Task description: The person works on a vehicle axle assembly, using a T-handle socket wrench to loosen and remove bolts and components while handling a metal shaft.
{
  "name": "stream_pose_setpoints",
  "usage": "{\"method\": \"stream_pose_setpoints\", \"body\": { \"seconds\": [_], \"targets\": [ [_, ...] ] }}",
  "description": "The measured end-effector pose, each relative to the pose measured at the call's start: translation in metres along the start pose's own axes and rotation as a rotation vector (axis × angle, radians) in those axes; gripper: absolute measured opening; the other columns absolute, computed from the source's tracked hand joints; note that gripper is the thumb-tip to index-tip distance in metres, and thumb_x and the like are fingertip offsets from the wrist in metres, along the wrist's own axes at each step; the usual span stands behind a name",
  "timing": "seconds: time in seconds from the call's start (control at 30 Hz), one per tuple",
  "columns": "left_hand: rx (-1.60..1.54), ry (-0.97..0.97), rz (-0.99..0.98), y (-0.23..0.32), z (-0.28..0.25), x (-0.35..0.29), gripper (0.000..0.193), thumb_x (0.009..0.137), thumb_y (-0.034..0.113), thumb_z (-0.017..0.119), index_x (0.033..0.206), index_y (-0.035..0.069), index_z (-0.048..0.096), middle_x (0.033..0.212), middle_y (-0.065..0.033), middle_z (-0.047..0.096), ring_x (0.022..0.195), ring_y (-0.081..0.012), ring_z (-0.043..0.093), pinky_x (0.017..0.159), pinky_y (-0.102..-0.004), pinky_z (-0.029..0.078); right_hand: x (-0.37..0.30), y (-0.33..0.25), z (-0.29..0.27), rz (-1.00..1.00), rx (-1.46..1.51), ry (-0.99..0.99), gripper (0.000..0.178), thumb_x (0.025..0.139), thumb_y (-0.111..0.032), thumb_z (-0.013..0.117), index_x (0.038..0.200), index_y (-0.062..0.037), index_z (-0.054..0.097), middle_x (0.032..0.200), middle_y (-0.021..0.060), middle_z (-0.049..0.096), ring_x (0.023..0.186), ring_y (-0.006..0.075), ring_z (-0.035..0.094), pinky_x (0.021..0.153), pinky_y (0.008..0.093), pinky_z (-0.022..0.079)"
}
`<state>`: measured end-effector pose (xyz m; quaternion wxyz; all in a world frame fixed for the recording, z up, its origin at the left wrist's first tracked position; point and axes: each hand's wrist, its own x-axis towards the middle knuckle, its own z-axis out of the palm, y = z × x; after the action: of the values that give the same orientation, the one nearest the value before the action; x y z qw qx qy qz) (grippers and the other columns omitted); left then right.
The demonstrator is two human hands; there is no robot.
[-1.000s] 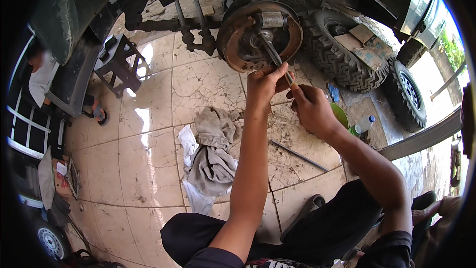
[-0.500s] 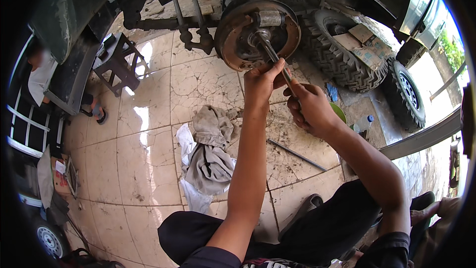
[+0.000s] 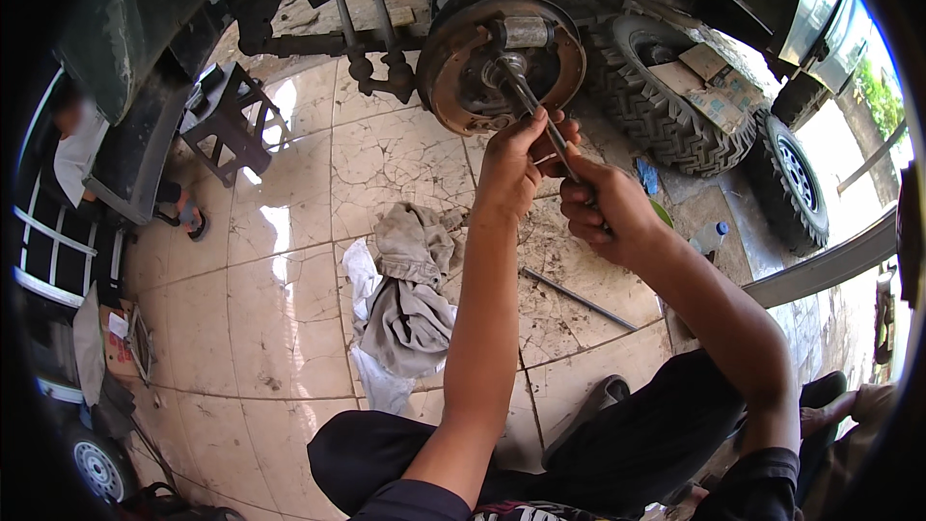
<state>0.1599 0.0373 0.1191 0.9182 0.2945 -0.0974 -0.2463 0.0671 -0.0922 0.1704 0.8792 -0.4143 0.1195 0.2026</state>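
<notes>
A drum brake assembly, with curved brown brake shoes and a metal cylinder at its top, stands in front of me without its drum. From its hub a long shiny metal rod slants down towards me. My left hand is closed around the rod, with the thumb along it, just below the brake assembly. Lower down, my right hand grips the rod's near end in curled fingers. Whether the rod is fixed in the hub or only rests in it, I cannot tell.
On the tiled floor lie a thin metal bar and crumpled grey cloths. Large tyres stand at the right, cardboard on one. A plastic bottle is near them. A dark stool and another person are at the left.
My right hand has shifted slightly right and down along the rod, its grip turned. My left hand's fingers have opened out a little around the rod. The brake assembly stays put.
</notes>
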Motion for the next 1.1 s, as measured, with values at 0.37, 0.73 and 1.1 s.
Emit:
{"method": "stream_pose_setpoints", "body": {
  "seconds": [0.37,0.73,1.1],
  "targets": [
    [0.320,0.194,0.012,0.006,0.005,-0.004,0.019,0.092,0.020,0.064,0.098,0.002,0.065,0.086,-0.0089,0.069,0.079,-0.0196,0.070,0.068,-0.0280,0.053,0.003,0.014,0.023,-0.200,-0.698,0.335,0.030,0.100,-0.033,0.050,0.094,-0.0042,0.054,0.063,-0.0011,0.047,0.045,0.0089,0.042,0.037,0.0255,0.033],
    [0.242,0.232,0.013,-0.004,0.006,-0.002,0.020,0.090,0.017,0.067,0.097,-0.001,0.064,0.088,-0.0119,0.069,0.084,-0.0204,0.068,0.074,-0.0306,0.055,0.009,0.026,-0.005,-0.539,-1.402,0.486,0.045,0.099,-0.038,0.050,0.088,0.0049,0.059,0.066,0.0115,0.060,0.056,0.0185,0.057,0.054,0.0379,0.045],
    [-0.023,0.052,-0.040,-0.005,-0.012,0.004,0.020,0.096,0.019,0.057,0.106,0.002,0.061,0.097,-0.0111,0.069,0.090,-0.0206,0.068,0.077,-0.0344,0.056,0.002,0.017,0.017,-0.211,-0.732,0.362,0.038,0.102,-0.039,0.045,0.090,-0.0048,0.057,0.070,0.0040,0.054,0.053,0.0096,0.049,0.041,0.0300,0.034]
  ]
}}
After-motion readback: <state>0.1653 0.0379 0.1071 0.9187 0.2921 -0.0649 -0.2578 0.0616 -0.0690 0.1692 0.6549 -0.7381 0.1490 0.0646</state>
